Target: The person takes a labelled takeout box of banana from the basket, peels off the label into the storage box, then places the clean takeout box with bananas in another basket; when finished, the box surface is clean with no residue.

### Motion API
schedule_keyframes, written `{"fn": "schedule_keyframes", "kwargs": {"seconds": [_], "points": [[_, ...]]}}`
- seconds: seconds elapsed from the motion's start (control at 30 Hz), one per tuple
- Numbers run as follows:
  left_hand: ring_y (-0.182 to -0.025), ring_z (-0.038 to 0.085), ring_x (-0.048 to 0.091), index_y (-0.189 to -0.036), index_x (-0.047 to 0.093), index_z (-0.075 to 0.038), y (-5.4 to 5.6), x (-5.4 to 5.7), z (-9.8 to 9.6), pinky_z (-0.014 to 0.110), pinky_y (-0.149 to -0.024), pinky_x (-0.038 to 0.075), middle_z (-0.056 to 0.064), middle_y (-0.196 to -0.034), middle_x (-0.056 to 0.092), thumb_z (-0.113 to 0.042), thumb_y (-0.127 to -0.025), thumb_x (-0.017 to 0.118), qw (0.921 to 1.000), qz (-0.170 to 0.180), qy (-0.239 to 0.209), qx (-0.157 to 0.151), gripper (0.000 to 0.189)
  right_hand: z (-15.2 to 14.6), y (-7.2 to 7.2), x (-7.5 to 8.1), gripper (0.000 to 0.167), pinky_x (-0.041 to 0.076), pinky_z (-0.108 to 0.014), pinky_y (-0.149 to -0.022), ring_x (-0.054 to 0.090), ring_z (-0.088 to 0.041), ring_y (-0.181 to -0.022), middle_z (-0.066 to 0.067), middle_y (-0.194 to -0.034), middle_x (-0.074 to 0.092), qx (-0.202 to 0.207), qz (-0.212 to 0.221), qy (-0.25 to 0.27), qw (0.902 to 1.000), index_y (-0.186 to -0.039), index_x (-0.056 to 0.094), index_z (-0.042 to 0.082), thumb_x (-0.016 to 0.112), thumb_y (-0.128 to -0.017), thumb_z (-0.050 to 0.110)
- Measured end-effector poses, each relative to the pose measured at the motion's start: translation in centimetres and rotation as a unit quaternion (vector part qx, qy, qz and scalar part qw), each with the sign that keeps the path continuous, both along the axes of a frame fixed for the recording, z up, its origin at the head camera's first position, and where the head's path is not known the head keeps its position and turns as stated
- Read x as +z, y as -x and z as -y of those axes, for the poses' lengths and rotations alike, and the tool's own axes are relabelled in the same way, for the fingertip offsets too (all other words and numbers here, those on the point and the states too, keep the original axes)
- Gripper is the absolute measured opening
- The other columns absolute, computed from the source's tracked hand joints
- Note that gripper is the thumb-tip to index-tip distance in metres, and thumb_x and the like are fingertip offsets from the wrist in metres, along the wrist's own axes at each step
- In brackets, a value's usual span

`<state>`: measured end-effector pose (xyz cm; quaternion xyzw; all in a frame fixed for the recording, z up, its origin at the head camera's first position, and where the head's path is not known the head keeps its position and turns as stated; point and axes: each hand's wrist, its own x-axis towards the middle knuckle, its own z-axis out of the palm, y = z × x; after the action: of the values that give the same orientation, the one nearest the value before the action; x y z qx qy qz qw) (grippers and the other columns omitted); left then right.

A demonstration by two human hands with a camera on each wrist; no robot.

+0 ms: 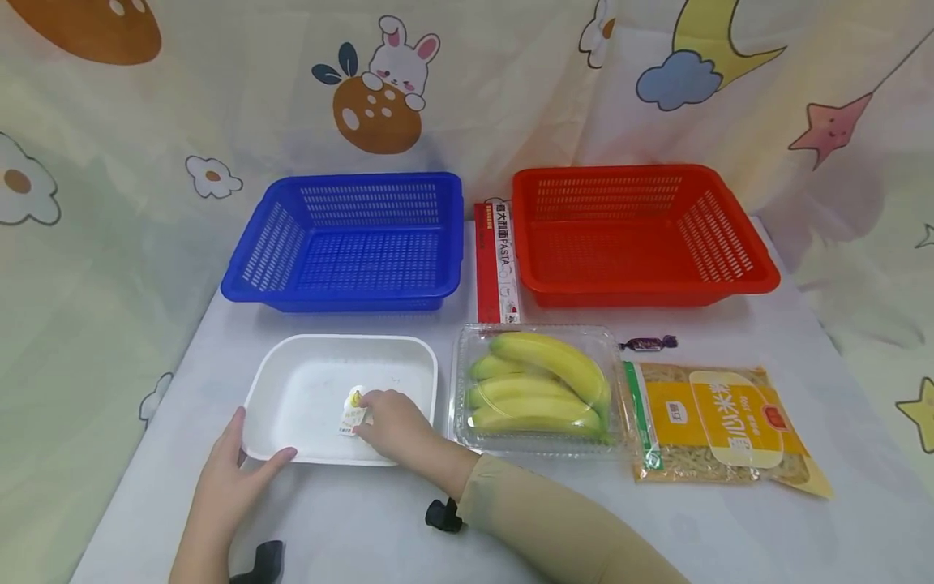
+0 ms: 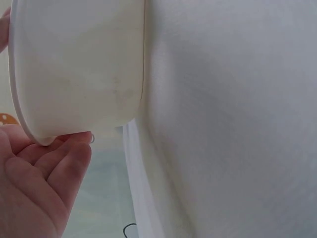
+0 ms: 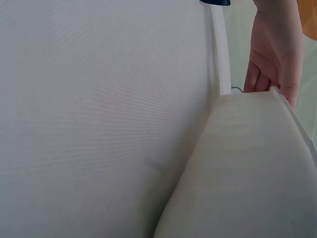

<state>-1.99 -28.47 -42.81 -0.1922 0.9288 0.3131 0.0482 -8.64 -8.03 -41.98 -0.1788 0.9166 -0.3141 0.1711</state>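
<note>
A white tray [image 1: 306, 389] stands on the table at the left, in front of the blue basket. My left hand [image 1: 222, 478] holds its front-left corner, with the thumb by the front rim and the fingers along the left side. In the left wrist view those fingers [image 2: 64, 163] lie against the outer wall under the rim. My right hand [image 1: 401, 430] reaches into the tray and pinches a small white packet [image 1: 350, 412] with a banana picture, over the tray floor. The right wrist view shows the tray's outer wall [image 3: 252, 163]; the packet is hidden there.
Behind stand a blue basket [image 1: 350, 300] and a red basket [image 1: 642, 296], with a pasta box [image 1: 498, 268] between them. Right of the tray are a clear box of bananas [image 1: 540, 389], a wrapped candy [image 1: 649, 344] and a yellow rice-noodle bag [image 1: 718, 422].
</note>
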Motion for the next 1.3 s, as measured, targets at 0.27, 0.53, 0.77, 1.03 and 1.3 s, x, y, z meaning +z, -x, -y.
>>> {"fn": "schedule_keyframes", "kwargs": {"seconds": [0.27, 0.53, 0.77, 1.03, 1.3], "points": [[-0.132, 0.046, 0.022, -0.145, 0.002, 0.000, 0.1, 0.3, 0.1, 0.059, -0.099, 0.031, 0.027, -0.148, 0.013, -0.046, -0.073, 0.071, 0.9999, -0.007, -0.002, -0.013, 0.109, -0.2, 0.1, 0.0, 0.037, 0.047, -0.021, -0.079, 0.057, -0.010, -0.084, -0.002, -0.104, 0.066, -0.014, -0.003, 0.044, 0.9989, -0.115, 0.062, 0.011, 0.064, -0.081, 0.024], [-0.133, 0.046, 0.019, -0.144, -0.001, 0.001, 0.2, 0.3, 0.2, 0.058, -0.101, 0.030, 0.028, -0.148, 0.009, -0.047, -0.073, 0.070, 0.9997, 0.015, 0.000, -0.020, 0.112, -0.4, -0.2, 0.5, 0.036, 0.046, -0.016, -0.074, 0.061, -0.010, -0.092, -0.001, -0.109, 0.064, -0.029, 0.033, 0.105, 0.9935, -0.115, 0.060, 0.011, 0.064, -0.082, 0.025], [-0.131, 0.048, 0.020, -0.144, -0.001, 0.002, 0.1, 0.4, 0.4, 0.059, -0.100, 0.030, 0.031, -0.146, 0.012, -0.047, -0.074, 0.070, 0.9995, 0.018, 0.007, -0.026, 0.111, -1.5, -0.7, 2.5, 0.035, 0.047, -0.017, -0.078, 0.061, -0.007, -0.093, 0.001, -0.108, 0.065, -0.041, 0.020, 0.156, 0.9866, -0.113, 0.062, 0.012, 0.065, -0.082, 0.027], [-0.135, 0.046, 0.010, -0.144, -0.004, 0.003, -0.1, 0.2, 0.3, 0.063, -0.103, 0.021, 0.030, -0.148, 0.004, -0.040, -0.077, 0.068, 0.9986, -0.041, 0.009, -0.031, 0.106, -5.1, -1.3, 5.1, 0.033, 0.048, -0.017, -0.086, 0.062, -0.010, -0.095, 0.002, -0.105, 0.065, -0.062, 0.012, 0.225, 0.9724, -0.112, 0.062, 0.013, 0.067, -0.081, 0.025], [-0.137, 0.042, 0.009, -0.145, 0.011, 0.000, 0.1, 1.8, -2.3, 0.064, -0.105, 0.015, 0.021, -0.151, 0.007, -0.033, -0.076, 0.069, 0.9861, -0.153, 0.045, -0.048, 0.096, -9.5, -2.9, 6.8, 0.037, 0.049, -0.025, -0.089, 0.060, -0.010, -0.098, 0.002, -0.110, 0.062, -0.066, -0.052, 0.205, 0.9751, -0.115, 0.060, 0.013, 0.068, -0.080, 0.022]]}}
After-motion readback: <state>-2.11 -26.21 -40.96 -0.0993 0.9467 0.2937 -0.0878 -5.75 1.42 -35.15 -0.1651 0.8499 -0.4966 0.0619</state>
